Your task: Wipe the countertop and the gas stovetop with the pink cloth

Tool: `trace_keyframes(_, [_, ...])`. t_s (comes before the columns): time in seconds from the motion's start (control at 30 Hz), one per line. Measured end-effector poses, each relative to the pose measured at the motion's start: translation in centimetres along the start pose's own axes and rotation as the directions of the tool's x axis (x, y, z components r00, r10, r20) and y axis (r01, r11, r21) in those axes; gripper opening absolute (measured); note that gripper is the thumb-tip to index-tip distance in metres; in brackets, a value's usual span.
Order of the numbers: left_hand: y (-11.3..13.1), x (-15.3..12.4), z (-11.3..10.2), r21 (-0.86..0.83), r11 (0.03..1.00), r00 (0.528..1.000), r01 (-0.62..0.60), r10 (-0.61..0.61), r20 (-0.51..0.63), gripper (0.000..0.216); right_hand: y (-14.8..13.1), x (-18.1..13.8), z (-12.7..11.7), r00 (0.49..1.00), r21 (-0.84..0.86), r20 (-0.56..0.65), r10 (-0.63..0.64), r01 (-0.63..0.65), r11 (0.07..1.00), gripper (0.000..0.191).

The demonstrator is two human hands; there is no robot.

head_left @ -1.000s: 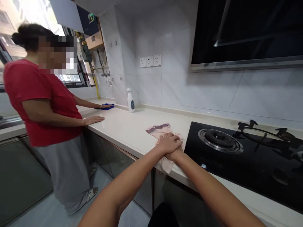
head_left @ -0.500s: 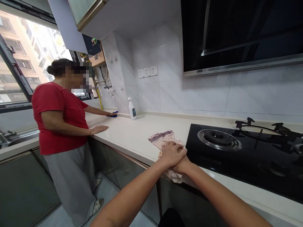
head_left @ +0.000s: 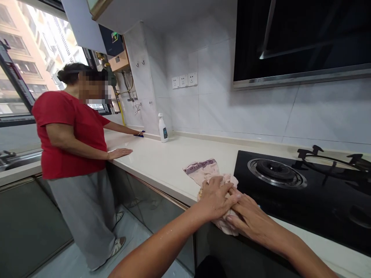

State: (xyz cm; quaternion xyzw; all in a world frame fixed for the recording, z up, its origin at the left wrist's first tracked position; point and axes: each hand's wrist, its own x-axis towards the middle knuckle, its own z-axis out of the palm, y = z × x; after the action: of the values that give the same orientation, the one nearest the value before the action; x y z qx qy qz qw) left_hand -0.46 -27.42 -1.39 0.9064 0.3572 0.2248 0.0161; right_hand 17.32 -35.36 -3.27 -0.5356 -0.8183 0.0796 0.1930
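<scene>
A pink cloth (head_left: 204, 172) lies bunched at the front edge of the white counter (head_left: 162, 160), just left of the black gas hob (head_left: 298, 193). My left hand (head_left: 216, 197) presses on the cloth with its fingers curled over it. My right hand (head_left: 249, 216) lies beside it at the counter's edge, fingers together and touching the cloth's hanging end and my left fingers.
A person in a red shirt (head_left: 69, 131) stands at the left, one hand flat on the counter, the other on a blue cloth (head_left: 140, 134) by the wall. A white spray bottle (head_left: 162, 128) stands near the corner. A range hood (head_left: 301, 42) hangs above the hob.
My hands were stacked one over the other on the cloth; now they lie side by side, closer to the counter's front edge. The view shifted slightly.
</scene>
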Motion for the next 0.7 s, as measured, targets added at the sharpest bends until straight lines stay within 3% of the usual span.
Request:
trace_keyframes(0.1, [-0.9, 0.2, 0.2, 0.052, 0.994, 0.993, 0.100, -0.102, 0.051, 0.064, 3.5, -4.0, -0.7, 0.984, -0.028, -0.064, 0.167, -0.170, 0.985, 0.062])
trace_keyframes(0.23, [-1.1, 1.1, 0.3, 0.080, 0.991, 0.980, 0.108, -0.120, 0.160, 0.072, 8.9, -8.0, 0.3, 0.887, -0.192, -0.379, 0.265, -0.355, 0.915, 0.075])
trace_keyframes(0.37, [-1.7, 2.7, 0.8, 0.100, 0.991, 0.983, 0.089, -0.103, 0.152, 0.069, 11.8, -9.9, 2.1, 0.837, -0.222, -0.444, 0.319, -0.447, 0.866, 0.075])
trace_keyframes(0.53, [-4.9, 5.3, 1.7, 0.120, 0.990, 0.991, 0.067, -0.081, 0.111, 0.060, 13.7, -11.6, 2.8, 0.892, -0.302, -0.395, 0.220, -0.352, 0.886, 0.056])
trace_keyframes(0.63, [-7.4, 7.5, 2.0, 0.158, 0.983, 0.986, 0.097, -0.116, 0.117, 0.059, 15.1, -13.1, 2.9, 0.942, -0.432, -0.336, 0.018, -0.171, 0.885, 0.046])
trace_keyframes(0.7, [-9.1, 9.3, 2.1, 0.179, 0.976, 0.978, 0.123, -0.150, 0.145, 0.061, 15.7, -13.9, 3.1, 0.947, -0.523, -0.301, -0.114, -0.064, 0.850, 0.046])
